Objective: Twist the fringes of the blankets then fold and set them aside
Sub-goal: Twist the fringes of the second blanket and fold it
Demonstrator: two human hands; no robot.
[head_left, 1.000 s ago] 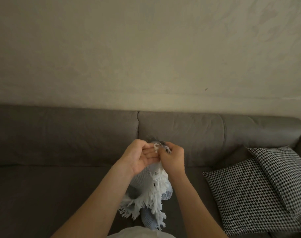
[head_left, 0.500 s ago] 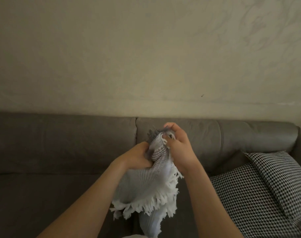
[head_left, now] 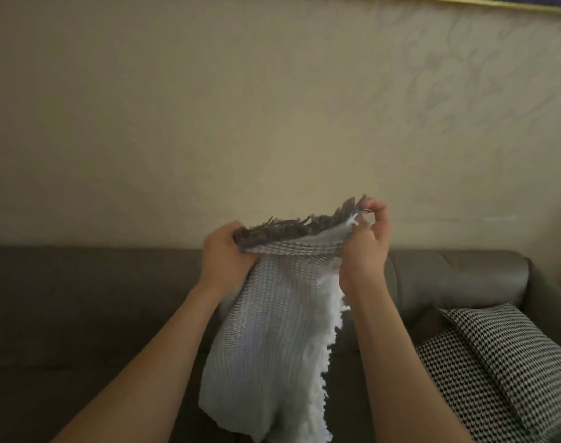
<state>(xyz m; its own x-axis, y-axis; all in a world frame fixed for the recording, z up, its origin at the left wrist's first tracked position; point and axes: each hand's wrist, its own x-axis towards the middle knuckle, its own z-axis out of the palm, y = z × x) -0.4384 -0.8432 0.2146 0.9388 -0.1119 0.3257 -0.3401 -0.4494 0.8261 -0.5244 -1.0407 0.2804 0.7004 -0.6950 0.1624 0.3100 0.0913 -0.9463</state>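
The pale waffle-knit blanket (head_left: 272,330) hangs from both hands in front of the grey sofa (head_left: 80,298), its lower end cut off by the bottom of the view. The left hand (head_left: 223,254) grips the top edge, its fingers (head_left: 232,230) curled into the dark grey fringe (head_left: 292,227) with their tips hidden. The right hand (head_left: 365,247) pinches the far corner, though which strand it holds is too small to tell. A white fringe (head_left: 327,330) runs down the blanket's right side, and a houndstooth cushion (head_left: 496,362) lies partly out of view.
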